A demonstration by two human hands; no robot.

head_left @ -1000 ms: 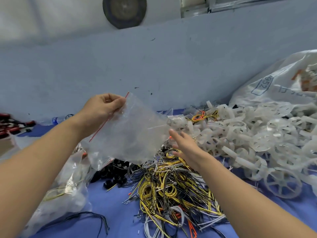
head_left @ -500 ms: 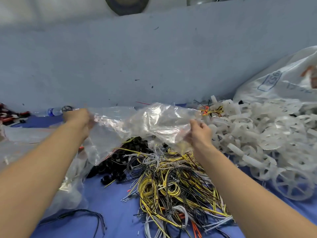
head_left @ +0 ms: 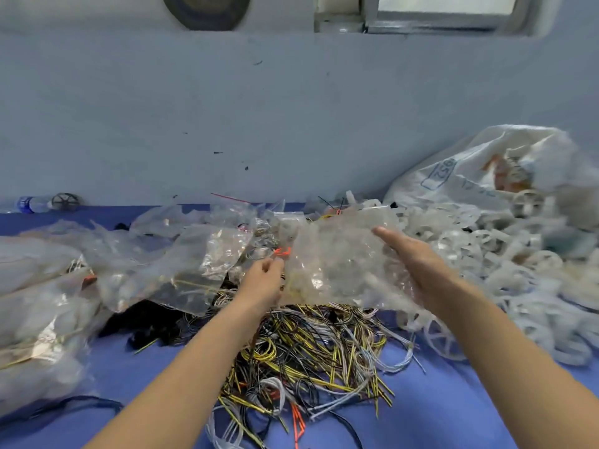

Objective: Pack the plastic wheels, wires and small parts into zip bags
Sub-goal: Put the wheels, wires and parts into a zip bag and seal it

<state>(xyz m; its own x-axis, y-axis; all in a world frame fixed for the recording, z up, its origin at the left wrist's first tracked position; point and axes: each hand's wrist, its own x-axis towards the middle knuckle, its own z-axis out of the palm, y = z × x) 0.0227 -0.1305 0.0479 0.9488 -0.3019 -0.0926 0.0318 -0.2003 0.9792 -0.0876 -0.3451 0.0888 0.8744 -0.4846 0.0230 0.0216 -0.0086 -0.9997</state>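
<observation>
Above the tangled yellow, black and grey wires point(head_left: 311, 351), the crumpled clear plastic zip bag point(head_left: 337, 264) is pinched at its nine o'clock edge by the left hand point(head_left: 262, 281), while the right hand point(head_left: 411, 257), no longer gripping, lays straight fingers against its three o'clock side, apparently readying it for filling.

Both forearms bare to the frame edge. Left hand point(head_left: 261, 282) and right hand point(head_left: 418, 264) bare; short nails.

wheel pile point(head_left: 505, 264) at right smeared by blur, sack point(head_left: 486, 170) print mostly unreadable, wall disc point(head_left: 205, 11) cropped at top edge, bottle point(head_left: 30, 204) label too small, left hand point(head_left: 262, 283) grip on zip bag point(head_left: 337, 264) unclear, forearms cut by bottom edge
</observation>
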